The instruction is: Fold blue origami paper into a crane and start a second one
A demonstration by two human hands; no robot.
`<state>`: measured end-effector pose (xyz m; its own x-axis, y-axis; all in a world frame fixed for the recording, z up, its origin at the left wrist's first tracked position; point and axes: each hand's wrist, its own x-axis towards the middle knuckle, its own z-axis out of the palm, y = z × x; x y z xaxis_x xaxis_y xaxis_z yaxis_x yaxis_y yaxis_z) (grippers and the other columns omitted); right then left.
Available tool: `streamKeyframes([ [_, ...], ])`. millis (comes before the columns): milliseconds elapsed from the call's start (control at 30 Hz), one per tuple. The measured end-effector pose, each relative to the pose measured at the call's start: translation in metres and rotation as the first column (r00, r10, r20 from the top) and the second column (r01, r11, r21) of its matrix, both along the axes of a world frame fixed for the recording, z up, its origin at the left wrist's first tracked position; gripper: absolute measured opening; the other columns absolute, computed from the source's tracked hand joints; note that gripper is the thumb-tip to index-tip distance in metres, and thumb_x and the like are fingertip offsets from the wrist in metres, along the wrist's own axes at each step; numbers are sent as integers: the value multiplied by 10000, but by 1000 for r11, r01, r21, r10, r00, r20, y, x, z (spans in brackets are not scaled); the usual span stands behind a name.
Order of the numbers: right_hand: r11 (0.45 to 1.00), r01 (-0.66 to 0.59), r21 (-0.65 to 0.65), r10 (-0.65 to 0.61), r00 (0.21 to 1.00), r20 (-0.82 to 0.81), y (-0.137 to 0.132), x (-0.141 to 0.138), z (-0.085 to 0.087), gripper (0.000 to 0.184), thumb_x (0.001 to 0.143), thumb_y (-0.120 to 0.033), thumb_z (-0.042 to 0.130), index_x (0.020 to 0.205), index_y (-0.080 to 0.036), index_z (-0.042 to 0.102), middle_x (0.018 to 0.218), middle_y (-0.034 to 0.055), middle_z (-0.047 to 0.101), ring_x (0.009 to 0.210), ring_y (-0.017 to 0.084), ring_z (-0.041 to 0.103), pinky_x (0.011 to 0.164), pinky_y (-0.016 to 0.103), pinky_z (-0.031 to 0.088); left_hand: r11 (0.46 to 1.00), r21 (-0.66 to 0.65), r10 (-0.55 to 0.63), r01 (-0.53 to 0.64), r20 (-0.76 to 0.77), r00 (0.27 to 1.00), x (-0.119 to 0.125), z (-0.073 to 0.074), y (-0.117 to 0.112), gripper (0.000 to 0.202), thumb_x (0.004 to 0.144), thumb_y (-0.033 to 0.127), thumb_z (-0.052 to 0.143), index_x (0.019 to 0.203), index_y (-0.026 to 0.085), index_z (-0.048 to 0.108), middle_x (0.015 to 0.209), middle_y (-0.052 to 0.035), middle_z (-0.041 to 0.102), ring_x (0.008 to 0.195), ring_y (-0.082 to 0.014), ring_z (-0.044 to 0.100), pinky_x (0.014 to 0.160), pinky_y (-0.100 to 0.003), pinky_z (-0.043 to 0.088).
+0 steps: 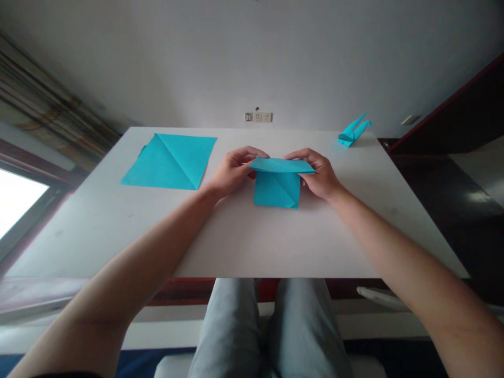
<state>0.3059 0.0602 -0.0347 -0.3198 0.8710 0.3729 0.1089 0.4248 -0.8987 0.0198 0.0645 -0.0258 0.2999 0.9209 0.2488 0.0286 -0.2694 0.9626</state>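
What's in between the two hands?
A folded blue paper, pinched by the left hand and right hand over the white table, in the head view.

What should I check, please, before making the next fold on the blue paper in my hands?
1. Left hand pinches the left end of the raised flap of the folded paper: ok.
2. Right hand pinches the right end of that flap: ok.
3. Lower part of the folded paper lies flat on the table: ok.
4. Edges under the raised flap line up: cannot tell, the flap hides them.
5. Creased sheet lies to the left, apart from both hands: ok.
6. Paper figure sits at the far right corner, away from the work: ok.
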Motion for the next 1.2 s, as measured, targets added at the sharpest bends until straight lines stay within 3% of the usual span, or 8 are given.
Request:
streamKeyframes([
  [200, 998, 26, 48, -25, 1000, -19, 0, 3, -2, 417, 993, -738, 957, 1051, -325, 937, 936, 13, 845, 701, 197, 653, 619, 351, 510, 997, 62, 44, -46, 33, 998, 4, 0, -4, 460, 919, 631, 970, 1106, 221, 876, 1209, -108, 906, 955, -231, 808, 820, -336, 687],
  [367, 965, 154, 213, -151, 988, -31, 0, 3, -3, 265, 1103, -574, 858, 986, -353, 944, 943, 26, 828, 875, 248, 706, 802, 398, 569, 960, -279, 8, 34, 149, 989, 7, 2, -8, 598, 1017, 697, 863, 1430, 274, 783, 1139, -65, 879, 797, -220, 811, 651, -315, 662],
  [467, 911, 296, 287, -295, 954, -49, 0, 4, -3, 287, 1134, -605, 796, 1021, -382, 938, 988, 46, 828, 949, 292, 727, 846, 442, 618, 914, -372, -134, 160, 95, 986, 11, 6, -16, 756, 953, 815, 951, 1406, 246, 745, 1194, -124, 899, 819, -289, 879, 571, -336, 656],
  [633, 867, 283, 409, -326, 945, 37, 5, 15, -1, 309, 1145, -599, 739, 1078, -389, 955, 1096, 86, 804, 1049, 331, 763, 910, 520, 669, 972, -225, -61, 59, -3, 998, 19, 7, -21, 710, 814, 660, 1125, 1197, 234, 705, 890, -25, 806, 667, -180, 749, 484, -244, 513],
  [767, 879, 139, 456, -214, 970, 117, 6, 26, 0, 339, 1077, -670, 809, 1164, -395, 988, 1333, 112, 781, 1248, 369, 768, 952, 535, 689, 992, -105, 80, -74, 48, 996, 15, 5, -11, 651, 835, 749, 1060, 964, 232, 685, 760, 24, 655, 603, -118, 558, 485, -242, 437],
  [867, 929, 100, 356, -123, 992, 40, 7, 28, 1, 478, 1041, -779, 858, 1364, -436, 939, 1454, 79, 802, 1309, 356, 767, 1081, 537, 673, 993, -42, 107, -106, 19, 994, 11, 5, -8, 712, 846, 867, 1003, 863, 220, 706, 744, 14, 616, 621, -126, 537, 519, -264, 437],
  [1000, 980, 169, 107, -165, 985, -48, 9, 22, 3, 703, 919, -892, 949, 1389, -378, 859, 1252, 64, 844, 1116, 300, 780, 1011, 471, 674, 999, 22, 32, -30, -88, 996, 12, 8, -16, 724, 931, 904, 916, 843, 202, 761, 762, -15, 649, 669, -152, 582, 580, -291, 454],
  [1200, 982, 172, 72, -173, 985, 17, 2, 11, 4, 618, 918, -895, 978, 946, -298, 818, 896, 32, 769, 847, 238, 687, 762, 386, 598, 993, 114, 40, -20, -178, 983, 19, 9, -25, 653, 1063, 794, 815, 768, 232, 661, 735, -1, 552, 706, -163, 464, 616, -314, 360],
])
